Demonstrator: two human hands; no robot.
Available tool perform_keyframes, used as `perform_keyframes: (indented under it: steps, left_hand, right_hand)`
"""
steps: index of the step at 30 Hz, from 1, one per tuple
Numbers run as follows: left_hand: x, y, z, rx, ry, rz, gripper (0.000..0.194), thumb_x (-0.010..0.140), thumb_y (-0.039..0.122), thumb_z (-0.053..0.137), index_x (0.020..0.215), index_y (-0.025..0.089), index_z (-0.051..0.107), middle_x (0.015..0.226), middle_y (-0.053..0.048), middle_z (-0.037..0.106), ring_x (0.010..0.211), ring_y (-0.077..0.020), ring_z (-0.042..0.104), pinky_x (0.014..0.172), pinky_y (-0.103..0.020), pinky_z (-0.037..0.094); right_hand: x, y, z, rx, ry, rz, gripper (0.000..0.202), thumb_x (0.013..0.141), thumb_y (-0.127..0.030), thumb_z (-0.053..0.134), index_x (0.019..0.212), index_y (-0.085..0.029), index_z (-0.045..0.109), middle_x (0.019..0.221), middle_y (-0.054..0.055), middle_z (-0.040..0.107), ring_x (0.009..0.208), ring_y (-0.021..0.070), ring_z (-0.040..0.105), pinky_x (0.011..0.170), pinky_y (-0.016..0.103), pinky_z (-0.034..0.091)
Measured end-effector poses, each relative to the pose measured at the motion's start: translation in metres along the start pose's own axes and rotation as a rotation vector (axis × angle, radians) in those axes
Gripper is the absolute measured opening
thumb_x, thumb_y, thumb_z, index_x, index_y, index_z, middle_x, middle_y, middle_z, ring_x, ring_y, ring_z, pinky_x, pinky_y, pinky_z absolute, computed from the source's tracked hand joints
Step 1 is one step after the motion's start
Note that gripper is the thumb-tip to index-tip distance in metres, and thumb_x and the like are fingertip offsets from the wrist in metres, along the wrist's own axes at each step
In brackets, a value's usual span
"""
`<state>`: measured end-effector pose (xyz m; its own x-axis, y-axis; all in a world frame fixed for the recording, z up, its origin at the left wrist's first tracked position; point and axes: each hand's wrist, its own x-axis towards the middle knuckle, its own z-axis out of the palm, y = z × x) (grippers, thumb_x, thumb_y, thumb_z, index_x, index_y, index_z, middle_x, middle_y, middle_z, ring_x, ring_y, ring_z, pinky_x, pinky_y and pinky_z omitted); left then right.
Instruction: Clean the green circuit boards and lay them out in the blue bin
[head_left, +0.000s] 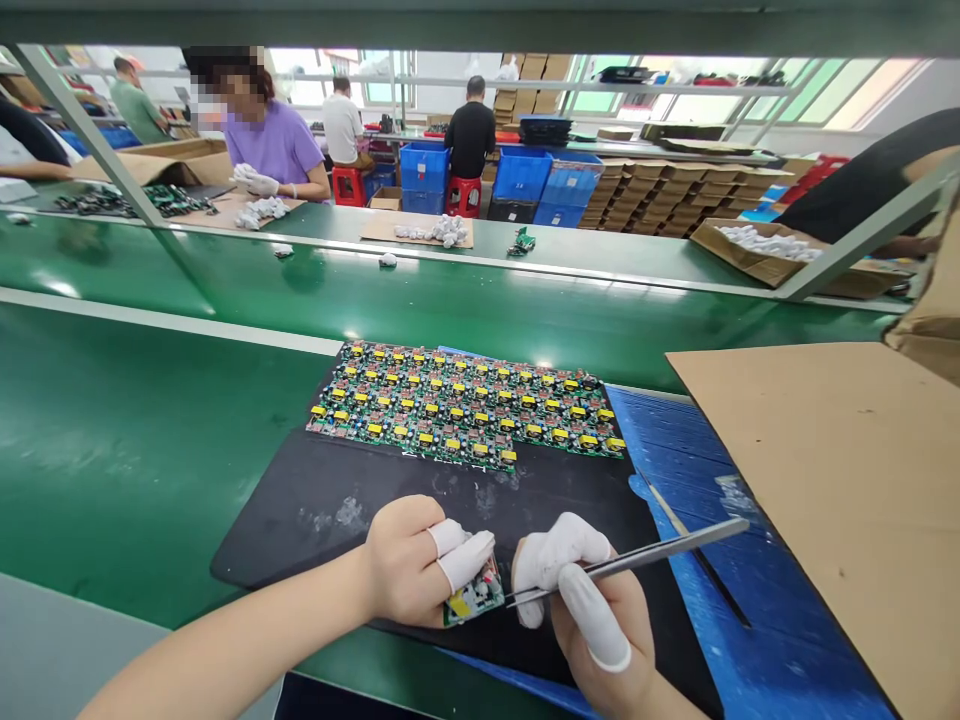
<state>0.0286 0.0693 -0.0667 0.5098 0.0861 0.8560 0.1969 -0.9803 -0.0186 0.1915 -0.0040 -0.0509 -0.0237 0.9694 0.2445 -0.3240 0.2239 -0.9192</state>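
Observation:
My left hand (420,565), with white finger cots on some fingers, is closed around a small green circuit board (477,600) with a yellow component on it. My right hand (592,590), also in white finger cots, grips metal tweezers (667,548). The tweezer tips point left and reach the right edge of the board; whether they touch a part there I cannot tell. Beyond both hands, rows of populated circuit boards (457,400) with yellow components lie side by side on a black mat (300,510).
To the right lie a blue covered surface (757,600), a thin dark tool (720,580) and a large cardboard sheet (832,460). A green conveyor belt (300,290) runs across behind the boards. Opposite sits a person in a purple shirt (270,145). A slanted metal post (862,235) stands at right.

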Motion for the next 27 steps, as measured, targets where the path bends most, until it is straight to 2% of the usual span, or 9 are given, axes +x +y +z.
perform_keyframes:
  steps: [9, 18, 22, 27]
  left_hand:
    - [-0.0027, 0.0018, -0.0004, 0.011, -0.005, -0.012, 0.031, 0.097, 0.019, 0.04, 0.089, 0.007, 0.068, 0.052, -0.004, 0.064, 0.04, -0.0139, 0.045, 0.039, -0.029, 0.033]
    - [-0.0044, 0.0003, 0.0003, -0.004, -0.018, -0.008, 0.025, 0.092, 0.019, 0.047, 0.09, 0.007, 0.069, 0.054, -0.005, 0.064, 0.042, -0.0135, 0.046, 0.038, -0.028, 0.035]
    - [-0.003, -0.0006, -0.0011, -0.005, -0.038, 0.01, 0.024, 0.092, 0.019, 0.048, 0.089, 0.007, 0.069, 0.052, -0.004, 0.063, 0.04, -0.0126, 0.044, 0.036, -0.027, 0.034]
    - [-0.0022, 0.001, -0.0021, 0.004, -0.03, 0.023, 0.028, 0.095, 0.015, 0.043, 0.088, 0.005, 0.068, 0.055, -0.007, 0.065, 0.039, -0.0131, 0.045, 0.035, -0.029, 0.032]
  right_hand:
    - [-0.0011, 0.0, 0.0019, 0.058, 0.022, 0.127, 0.034, 0.088, -0.049, 0.062, 0.069, -0.022, 0.057, 0.057, -0.002, 0.051, 0.05, 0.0152, 0.047, 0.056, 0.032, 0.039]
    - [-0.0022, 0.003, 0.0014, 0.151, -0.013, 0.109, 0.029, 0.092, -0.043, 0.059, 0.073, -0.022, 0.058, 0.056, -0.004, 0.05, 0.048, 0.0128, 0.044, 0.055, 0.029, 0.038]
    - [-0.0046, 0.0026, 0.0013, 0.039, -0.015, -0.063, 0.023, 0.095, -0.038, 0.054, 0.08, -0.023, 0.06, 0.063, -0.003, 0.048, 0.054, 0.0136, 0.048, 0.055, 0.029, 0.041]
    - [-0.0054, 0.0014, 0.0007, -0.243, -0.036, -0.284, 0.02, 0.099, -0.032, 0.047, 0.084, -0.024, 0.058, 0.064, -0.003, 0.047, 0.056, 0.0133, 0.046, 0.053, 0.027, 0.039]
